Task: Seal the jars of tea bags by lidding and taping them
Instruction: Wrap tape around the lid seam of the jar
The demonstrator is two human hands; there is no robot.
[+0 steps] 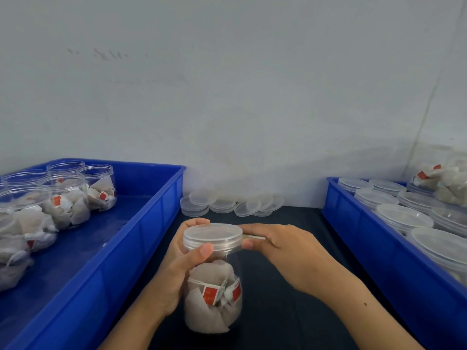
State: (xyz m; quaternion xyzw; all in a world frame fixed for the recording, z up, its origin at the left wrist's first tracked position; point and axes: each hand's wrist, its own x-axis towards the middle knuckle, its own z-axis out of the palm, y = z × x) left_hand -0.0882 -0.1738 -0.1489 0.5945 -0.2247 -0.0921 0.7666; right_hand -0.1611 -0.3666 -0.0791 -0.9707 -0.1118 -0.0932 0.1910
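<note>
Head view: near the front edge of the dark table, the left hand has its grip wrapped round a clear jar of tea bags, thumb on the lid, which is already seated. The right hand pinches what looks like a tape strip against the lid's rim, so taping seems under way. Open, unlidded jars wait in the left blue bin; lidded ones fill the right bin. Spare lids lie along the back edge.
</note>
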